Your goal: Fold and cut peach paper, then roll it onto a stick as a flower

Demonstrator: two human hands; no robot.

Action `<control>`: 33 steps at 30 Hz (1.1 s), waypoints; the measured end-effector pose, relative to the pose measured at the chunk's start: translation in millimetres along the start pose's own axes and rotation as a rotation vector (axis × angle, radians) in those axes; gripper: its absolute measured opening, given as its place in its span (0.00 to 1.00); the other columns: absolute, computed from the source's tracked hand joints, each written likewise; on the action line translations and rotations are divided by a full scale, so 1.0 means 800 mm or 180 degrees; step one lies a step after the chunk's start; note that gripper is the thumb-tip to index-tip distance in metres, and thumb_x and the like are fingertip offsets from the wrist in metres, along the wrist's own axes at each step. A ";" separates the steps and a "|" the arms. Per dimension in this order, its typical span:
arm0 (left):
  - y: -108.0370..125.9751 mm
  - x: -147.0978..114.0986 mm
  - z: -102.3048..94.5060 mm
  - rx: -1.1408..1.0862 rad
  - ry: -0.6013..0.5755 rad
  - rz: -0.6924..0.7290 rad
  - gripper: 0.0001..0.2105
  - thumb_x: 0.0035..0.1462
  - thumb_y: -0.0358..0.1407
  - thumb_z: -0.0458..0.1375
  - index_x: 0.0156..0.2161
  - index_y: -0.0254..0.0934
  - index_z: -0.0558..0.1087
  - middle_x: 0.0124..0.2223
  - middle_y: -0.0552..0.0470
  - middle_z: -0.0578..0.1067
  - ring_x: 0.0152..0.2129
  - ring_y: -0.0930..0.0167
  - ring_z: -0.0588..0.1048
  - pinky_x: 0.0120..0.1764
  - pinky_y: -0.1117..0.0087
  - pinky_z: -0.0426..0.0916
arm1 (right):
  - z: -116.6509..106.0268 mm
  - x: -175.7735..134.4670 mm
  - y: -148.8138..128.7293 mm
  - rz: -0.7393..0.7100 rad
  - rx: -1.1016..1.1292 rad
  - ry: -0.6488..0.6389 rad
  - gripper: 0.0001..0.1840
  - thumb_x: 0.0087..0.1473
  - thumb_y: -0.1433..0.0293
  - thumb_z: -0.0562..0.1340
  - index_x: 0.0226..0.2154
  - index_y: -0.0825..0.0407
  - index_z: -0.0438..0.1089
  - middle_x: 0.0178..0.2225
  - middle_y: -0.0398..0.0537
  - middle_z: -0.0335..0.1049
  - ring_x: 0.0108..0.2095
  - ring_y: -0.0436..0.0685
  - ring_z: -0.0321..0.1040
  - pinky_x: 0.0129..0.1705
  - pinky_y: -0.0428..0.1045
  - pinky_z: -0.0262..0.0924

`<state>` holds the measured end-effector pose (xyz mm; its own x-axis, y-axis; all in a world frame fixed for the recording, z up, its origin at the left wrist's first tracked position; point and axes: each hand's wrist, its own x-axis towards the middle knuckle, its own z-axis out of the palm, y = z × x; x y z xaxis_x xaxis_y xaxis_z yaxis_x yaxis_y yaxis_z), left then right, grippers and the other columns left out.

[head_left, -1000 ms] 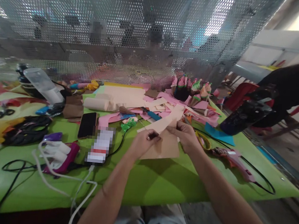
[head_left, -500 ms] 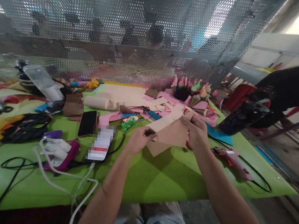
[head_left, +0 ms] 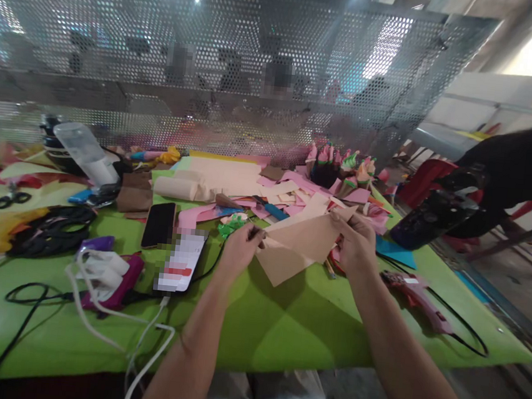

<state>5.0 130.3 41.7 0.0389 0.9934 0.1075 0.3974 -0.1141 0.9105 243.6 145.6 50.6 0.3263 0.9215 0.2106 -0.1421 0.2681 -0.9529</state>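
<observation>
1. Since a second ago, the left hand [head_left: 241, 247] and right hand [head_left: 356, 241] have spread wider, and the brown paper [head_left: 292, 249] now points a corner toward the person.
2. Both pinch its edges, holding it above the green surface [head_left: 300, 334].
3. Pink glue gun [head_left: 430, 307] lies rightward.
4. Paper scraps [head_left: 282, 191] lie beyond.
5. Perforated metal panel [head_left: 215, 38] stands behind.
</observation>
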 end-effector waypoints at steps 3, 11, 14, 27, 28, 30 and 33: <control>0.003 -0.001 -0.001 0.0124 0.0419 0.0189 0.08 0.61 0.37 0.53 0.32 0.38 0.71 0.31 0.50 0.78 0.32 0.67 0.75 0.38 0.68 0.66 | 0.003 -0.003 -0.002 0.0056 0.0077 -0.0013 0.17 0.39 0.57 0.72 0.30 0.48 0.73 0.27 0.45 0.75 0.26 0.57 0.70 0.30 0.51 0.64; 0.011 -0.012 0.033 -0.0369 -0.0475 0.0520 0.10 0.56 0.42 0.59 0.35 0.37 0.77 0.37 0.48 0.80 0.37 0.65 0.76 0.39 0.68 0.67 | 0.031 -0.032 0.000 0.0609 -0.0230 -0.0859 0.21 0.32 0.54 0.75 0.26 0.50 0.75 0.23 0.43 0.73 0.25 0.55 0.67 0.31 0.51 0.62; 0.006 -0.012 0.040 -0.0698 -0.0447 0.0255 0.11 0.54 0.43 0.59 0.31 0.36 0.76 0.31 0.51 0.78 0.30 0.68 0.74 0.34 0.70 0.66 | 0.032 -0.036 -0.002 0.0467 -0.0449 -0.0971 0.20 0.38 0.51 0.72 0.24 0.50 0.75 0.21 0.41 0.68 0.24 0.52 0.62 0.29 0.49 0.58; 0.001 -0.006 0.032 -0.1597 0.0109 -0.0244 0.15 0.45 0.47 0.65 0.29 0.34 0.75 0.29 0.52 0.76 0.26 0.72 0.70 0.31 0.72 0.63 | 0.033 -0.038 -0.004 0.0639 -0.0611 -0.1162 0.21 0.36 0.52 0.72 0.23 0.52 0.73 0.22 0.42 0.69 0.23 0.50 0.60 0.25 0.46 0.52; 0.002 -0.007 0.032 -0.1546 0.0084 -0.0209 0.15 0.46 0.46 0.65 0.29 0.34 0.75 0.29 0.52 0.76 0.26 0.72 0.70 0.31 0.72 0.63 | 0.033 -0.038 -0.004 0.0661 -0.0538 -0.1188 0.21 0.36 0.52 0.72 0.25 0.52 0.73 0.23 0.42 0.71 0.23 0.51 0.62 0.26 0.46 0.53; 0.005 -0.009 0.032 -0.1441 0.0000 -0.0166 0.14 0.47 0.46 0.64 0.29 0.34 0.75 0.29 0.52 0.76 0.26 0.72 0.70 0.31 0.72 0.62 | 0.033 -0.038 -0.005 0.0712 -0.0438 -0.1224 0.22 0.35 0.52 0.73 0.26 0.51 0.74 0.24 0.43 0.72 0.24 0.51 0.63 0.26 0.46 0.55; 0.007 -0.010 0.032 -0.1298 -0.0269 -0.0155 0.14 0.48 0.46 0.64 0.28 0.35 0.75 0.28 0.52 0.76 0.26 0.71 0.71 0.30 0.72 0.62 | 0.032 -0.036 -0.004 0.0704 -0.0429 -0.1050 0.21 0.33 0.53 0.74 0.23 0.51 0.72 0.21 0.41 0.69 0.21 0.50 0.60 0.24 0.46 0.52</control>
<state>30.1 121.9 35.7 0.1108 0.9929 0.0428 0.0057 -0.0437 0.9990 211.0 125.6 53.3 -0.0184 0.9992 0.0354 -0.0445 0.0346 -0.9984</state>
